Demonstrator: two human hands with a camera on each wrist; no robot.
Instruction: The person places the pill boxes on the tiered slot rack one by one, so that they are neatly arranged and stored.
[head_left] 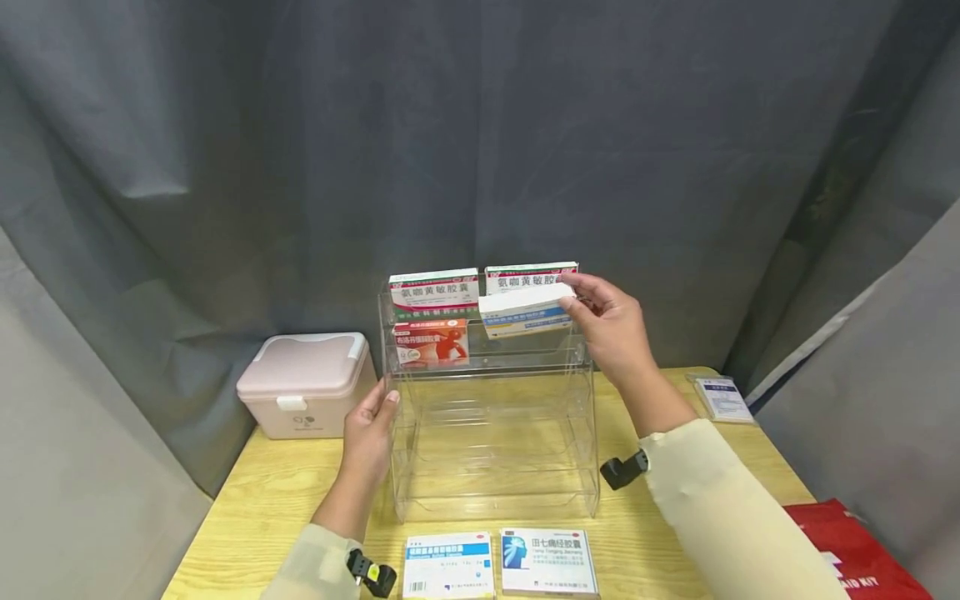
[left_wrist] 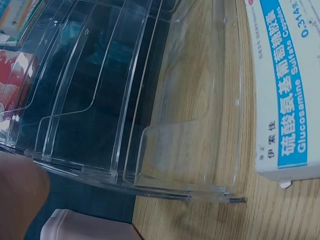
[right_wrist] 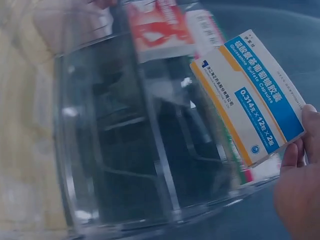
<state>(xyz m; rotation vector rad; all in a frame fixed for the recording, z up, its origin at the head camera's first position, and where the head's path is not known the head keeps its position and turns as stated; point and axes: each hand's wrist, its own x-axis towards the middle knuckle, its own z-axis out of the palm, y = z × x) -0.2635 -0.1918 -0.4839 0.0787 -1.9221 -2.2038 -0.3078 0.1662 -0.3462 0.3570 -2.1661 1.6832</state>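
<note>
A clear stepped display rack (head_left: 495,492) stands on the table. My left hand (head_left: 369,429) grips its left side panel, thumb in front; the left wrist view shows only part of this hand (left_wrist: 20,195). My right hand (head_left: 617,329) pinches the right end of a white, blue and yellow glucosamine medicine box (head_left: 525,312), tilted over the rack's upper right tiers. Behind it, a white and red-green capsule box (head_left: 525,279) is partly hidden on the top tier. A matching capsule box (head_left: 435,293) stands top left, above a red-orange medicine box (head_left: 431,343) one tier down.
Two more medicine boxes lie before the rack: a blue-white glucosamine box (head_left: 447,567) and a white box with a blue head picture (head_left: 547,562). A pink lidded case (head_left: 307,383) is left; a small white pack (head_left: 723,400) and red first-aid pouch (head_left: 855,550) are right.
</note>
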